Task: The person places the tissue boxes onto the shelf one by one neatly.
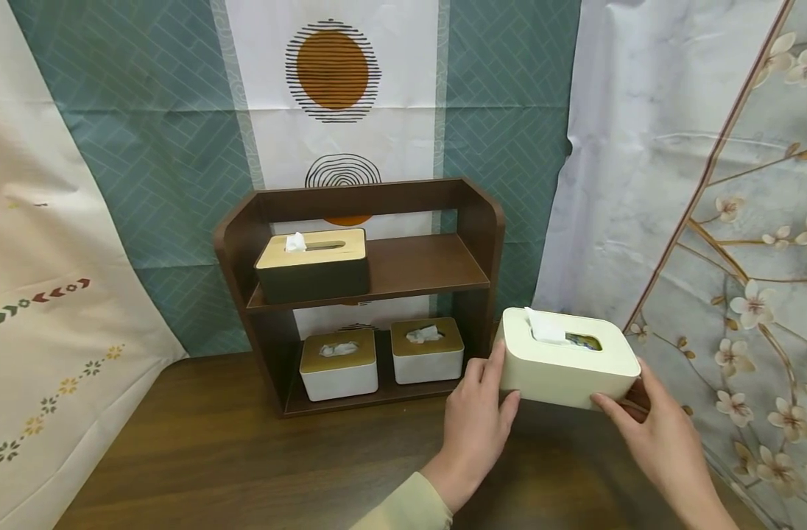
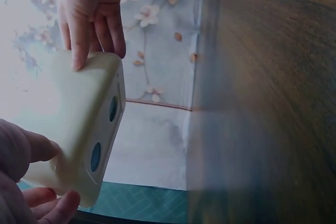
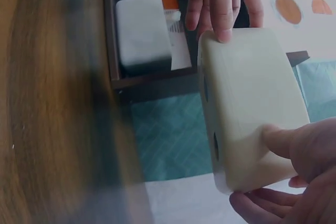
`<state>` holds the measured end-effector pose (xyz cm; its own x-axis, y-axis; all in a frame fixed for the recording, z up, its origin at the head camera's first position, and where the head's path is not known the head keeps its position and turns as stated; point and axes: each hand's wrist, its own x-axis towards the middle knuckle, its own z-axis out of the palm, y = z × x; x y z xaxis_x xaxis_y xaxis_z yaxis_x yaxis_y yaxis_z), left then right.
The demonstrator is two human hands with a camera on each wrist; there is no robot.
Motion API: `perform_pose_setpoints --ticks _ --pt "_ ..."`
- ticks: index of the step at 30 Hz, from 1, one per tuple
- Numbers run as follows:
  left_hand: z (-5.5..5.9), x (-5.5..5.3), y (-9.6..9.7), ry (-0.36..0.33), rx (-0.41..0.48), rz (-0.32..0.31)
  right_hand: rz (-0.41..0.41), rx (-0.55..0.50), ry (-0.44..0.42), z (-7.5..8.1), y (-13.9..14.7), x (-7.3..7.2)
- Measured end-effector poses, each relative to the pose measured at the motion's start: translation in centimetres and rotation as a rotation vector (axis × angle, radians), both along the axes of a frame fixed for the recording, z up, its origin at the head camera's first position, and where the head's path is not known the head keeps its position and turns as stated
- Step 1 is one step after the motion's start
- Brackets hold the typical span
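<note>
Both hands hold a cream tissue box (image 1: 562,372) in the air, to the right of a brown two-tier shelf (image 1: 410,265). My left hand (image 1: 476,419) grips its left end, thumb on the front face. At the other end, my right hand (image 1: 662,434) grips with the thumb on the front and fingers behind. A white tissue (image 1: 545,329) sticks out of the slot in its top. The left wrist view shows two round holes in the underside of the tissue box (image 2: 79,108). From the right wrist, the box (image 3: 252,93) spans between both hands.
On the upper tier, at left, sits a dark tissue box with a wooden lid (image 1: 311,269). Two white tissue boxes with wooden lids, one left (image 1: 340,368) and one right (image 1: 428,353), stand on the lower tier. Patterned cloths (image 1: 509,132) hang behind the wooden table (image 1: 244,456).
</note>
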<state>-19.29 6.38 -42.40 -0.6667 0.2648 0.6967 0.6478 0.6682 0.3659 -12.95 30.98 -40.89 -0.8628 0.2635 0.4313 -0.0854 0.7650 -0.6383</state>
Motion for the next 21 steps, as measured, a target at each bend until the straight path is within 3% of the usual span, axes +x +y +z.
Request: perform_pose_setpoints --ticks 6,15,21 --pt "0.6 0.5 -1.1 0.053 0.069 -0.018 0.018 -0.022 0.036 0.6 -1.0 0.5" --pt "2.2 1.6 -3.3 0.178 0.076 0.003 0.034 -0.004 0.113 2.3 -2.4 1.5" --pt "3.3 2.5 -4.8 0.206 0.102 0.017 0.067 0.004 0.17 3.6 -3.7 1.9"
